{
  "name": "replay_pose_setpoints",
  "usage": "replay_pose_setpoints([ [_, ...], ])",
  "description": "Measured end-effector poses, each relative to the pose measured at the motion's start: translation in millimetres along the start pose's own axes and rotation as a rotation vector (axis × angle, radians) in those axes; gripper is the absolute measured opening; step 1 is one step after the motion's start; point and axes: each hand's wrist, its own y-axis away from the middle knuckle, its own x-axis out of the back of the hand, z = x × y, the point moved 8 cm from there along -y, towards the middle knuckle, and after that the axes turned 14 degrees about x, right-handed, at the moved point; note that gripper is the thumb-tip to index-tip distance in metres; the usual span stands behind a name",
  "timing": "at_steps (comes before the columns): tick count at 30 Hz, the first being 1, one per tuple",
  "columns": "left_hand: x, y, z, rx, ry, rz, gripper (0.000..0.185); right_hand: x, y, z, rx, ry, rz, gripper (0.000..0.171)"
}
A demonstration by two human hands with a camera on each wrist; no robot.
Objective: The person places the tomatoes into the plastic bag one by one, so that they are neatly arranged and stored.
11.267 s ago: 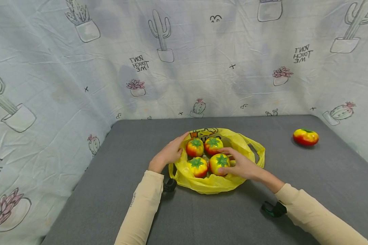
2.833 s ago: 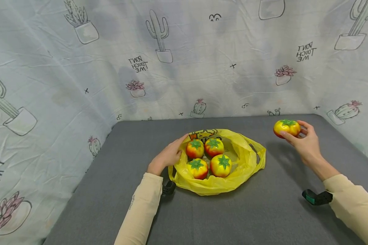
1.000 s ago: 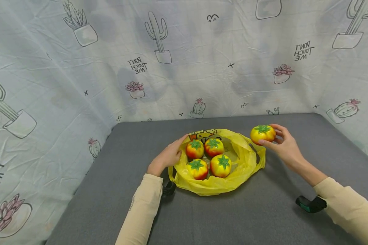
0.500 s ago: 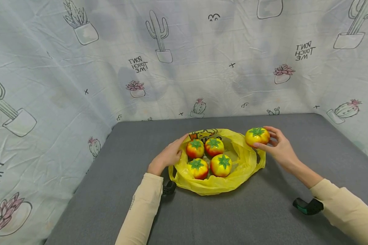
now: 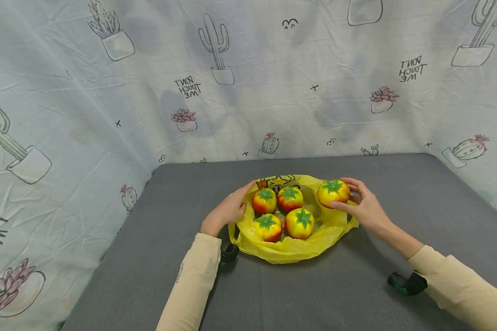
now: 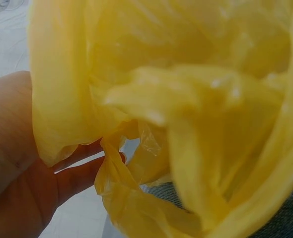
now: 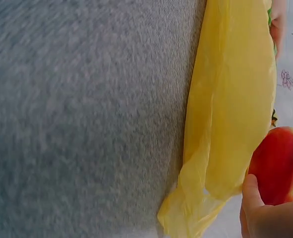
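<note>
A yellow plastic bag (image 5: 290,250) lies with its mouth spread wide on the grey table, several red-and-yellow tomatoes (image 5: 299,224) inside, each topped by a green star-shaped calyx. My left hand (image 5: 228,210) holds the bag's left rim; in the left wrist view the plastic (image 6: 201,114) hides part of its fingers. Between thumb and fingers, my right hand (image 5: 366,207) grips another tomato (image 5: 332,193) above the bag's right side. The right wrist view shows that tomato's red side (image 7: 275,166) next to the bag's outer wall (image 7: 236,109).
The grey tabletop (image 5: 182,193) extends around the bag on all sides. Behind and to the left hangs a pale cloth (image 5: 149,92) printed with cacti. A dark strap device (image 5: 407,283) sits at the right wrist, another (image 5: 229,253) at the left.
My right hand took up the lone tomato from the right of the table and carried it left, now over the bag's right rim. The left hand stays on the bag.
</note>
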Motion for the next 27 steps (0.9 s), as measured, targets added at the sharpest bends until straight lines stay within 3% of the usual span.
replay_pose_setpoints([
  [7, -0.3, -0.2, 0.5, -0.008, -0.010, 0.004, 0.067, -9.2, 0.7, 1.1, -0.001, 0.009, -0.031, 0.073],
  [17, -0.8, -0.4, -0.4, -0.002, -0.007, 0.008, 0.067, -19.5, -0.7, 2.5, 0.104, 0.058, -0.010, 0.072],
  [27, 0.1, 0.3, 1.3, -0.007, -0.009, 0.010, 0.068, -28.0, -1.8, 3.3, 0.122, 0.087, -0.040, 0.072],
])
